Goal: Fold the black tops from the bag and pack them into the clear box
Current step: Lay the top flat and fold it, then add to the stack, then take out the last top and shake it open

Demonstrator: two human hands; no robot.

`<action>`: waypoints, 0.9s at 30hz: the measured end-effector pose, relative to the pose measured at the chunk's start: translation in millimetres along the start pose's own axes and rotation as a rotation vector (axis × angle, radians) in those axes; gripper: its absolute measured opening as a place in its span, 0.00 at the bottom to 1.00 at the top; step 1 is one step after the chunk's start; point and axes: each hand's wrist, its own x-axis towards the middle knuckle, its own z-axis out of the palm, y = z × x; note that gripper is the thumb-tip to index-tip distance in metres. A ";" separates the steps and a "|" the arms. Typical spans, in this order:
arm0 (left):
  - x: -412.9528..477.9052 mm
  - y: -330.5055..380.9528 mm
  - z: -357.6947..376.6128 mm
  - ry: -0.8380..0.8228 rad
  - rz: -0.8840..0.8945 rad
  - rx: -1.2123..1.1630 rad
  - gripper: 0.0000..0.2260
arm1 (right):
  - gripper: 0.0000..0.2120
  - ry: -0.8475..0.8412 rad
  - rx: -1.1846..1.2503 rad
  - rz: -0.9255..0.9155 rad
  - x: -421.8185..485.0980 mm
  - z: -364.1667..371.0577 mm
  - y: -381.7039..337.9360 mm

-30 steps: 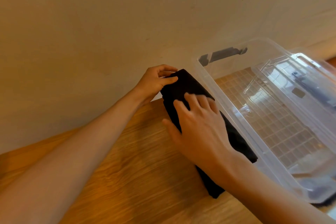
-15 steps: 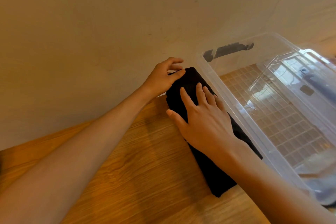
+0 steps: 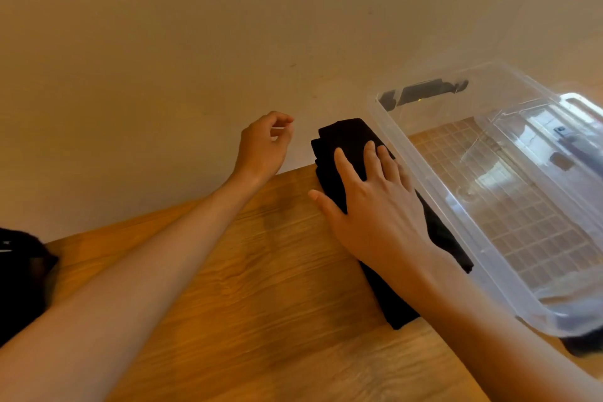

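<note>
Right hand [image 3: 375, 209] is flat on the folded black top [image 3: 346, 137], fingers straight and slightly spread, pressing it onto the wooden table [image 3: 261, 287]. The top lies right alongside the clear box [image 3: 522, 222], outside its near wall. Left hand [image 3: 262, 148] hovers just beside the top, fingers loosely curled, holding nothing. A dark bundle [image 3: 19, 274] sits at the far left edge.

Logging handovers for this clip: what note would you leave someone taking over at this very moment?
Left hand: open, loosely curled, holding nothing, apart from the top.
Right hand: open, pressing flat on the folded black top, which lies on the wooden table alongside the clear box.
Done: this top looks folded.
Left: lift it into the box, where no top shows yet. A dark bundle at the table's left edge may hold more; cannot tell.
</note>
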 end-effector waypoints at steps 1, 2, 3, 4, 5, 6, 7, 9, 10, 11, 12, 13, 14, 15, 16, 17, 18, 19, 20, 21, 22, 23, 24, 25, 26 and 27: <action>-9.3 0.5 -7.9 -0.002 0.022 0.042 0.11 | 0.39 0.020 0.005 -0.018 3.7 1.5 -5.9; -19.0 0.9 -16.7 -0.005 0.048 0.097 0.12 | 0.39 0.038 0.010 -0.037 7.2 2.6 -11.9; -28.8 0.6 -26.0 -0.007 0.072 0.167 0.14 | 0.38 0.052 0.016 -0.055 9.9 3.7 -17.6; -38.9 0.2 -36.4 -0.003 0.085 0.246 0.15 | 0.38 0.059 0.022 -0.071 11.2 4.1 -23.1; -49.3 0.1 -47.0 0.005 0.095 0.323 0.16 | 0.38 0.059 0.026 -0.085 11.3 4.2 -28.3; -60.8 0.5 -58.0 0.012 0.101 0.385 0.17 | 0.38 0.055 0.032 -0.098 10.2 4.0 -33.5; -73.1 1.7 -69.6 0.018 0.107 0.432 0.18 | 0.38 0.051 0.039 -0.109 8.2 3.0 -39.5; -101.7 4.1 -96.3 0.041 0.111 0.493 0.19 | 0.37 0.055 0.071 -0.133 1.3 -0.7 -54.8; -118.1 6.1 -111.4 0.058 0.107 0.510 0.19 | 0.37 0.074 0.090 -0.148 -2.9 -3.3 -64.2; -136.4 7.4 -127.5 0.080 0.099 0.522 0.20 | 0.37 0.098 0.105 -0.171 -6.7 -6.2 -75.3; -156.3 7.8 -144.5 0.105 0.089 0.542 0.20 | 0.36 0.117 0.118 -0.202 -10.4 -9.7 -89.2; -177.4 7.4 -162.5 0.124 0.078 0.578 0.20 | 0.35 0.125 0.132 -0.238 -14.1 -13.3 -105.4; -199.8 6.4 -180.8 0.138 0.066 0.623 0.21 | 0.35 0.126 0.144 -0.279 -17.7 -16.6 -122.6; -224.4 4.5 -200.8 0.158 0.051 0.669 0.21 | 0.34 0.124 0.153 -0.328 -22.2 -19.5 -142.5; -249.2 1.7 -220.8 0.188 0.035 0.709 0.22 | 0.34 0.128 0.169 -0.383 -26.7 -22.3 -163.5; -273.9 -2.1 -241.1 0.228 0.013 0.747 0.24 | 0.33 0.136 0.193 -0.445 -31.6 -24.7 -185.6; -298.3 -6.6 -261.3 0.269 -0.015 0.792 0.25 | 0.32 0.142 0.229 -0.515 -36.9 -25.8 -209.7; -320.1 -12.0 -281.1 0.304 -0.050 0.852 0.26 | 0.30 0.144 0.280 -0.589 -42.1 -26.4 -234.8; -339.8 -19.2 -299.7 0.326 -0.098 0.915 0.27 | 0.28 0.133 0.337 -0.671 -47.1 -25.7 -260.6; -357.6 -26.0 -316.2 0.338 -0.158 0.969 0.29 | 0.26 0.113 0.385 -0.762 -52.5 -23.9 -287.1; -373.1 -33.1 -330.1 0.344 -0.220 1.009 0.31 | 0.24 0.086 0.408 -0.862 -57.4 -20.5 -314.0; -386.0 -40.0 -341.8 0.346 -0.275 1.042 0.33 | 0.23 0.054 0.400 -0.964 -62.0 -16.7 -340.6; -396.7 -46.6 -350.8 0.340 -0.317 1.066 0.35 | 0.22 0.021 0.371 -1.063 -65.7 -11.7 -365.9; -404.9 -53.1 -357.3 0.327 -0.347 1.080 0.36 | 0.21 -0.011 0.330 -1.146 -67.5 -5.5 -388.8; -410.9 -59.8 -362.1 0.314 -0.365 1.085 0.37 | 0.21 -0.037 0.285 -1.208 -67.8 1.3 -409.3; -415.5 -67.3 -366.5 0.304 -0.376 1.082 0.38 | 0.21 -0.063 0.239 -1.249 -68.0 7.9 -428.1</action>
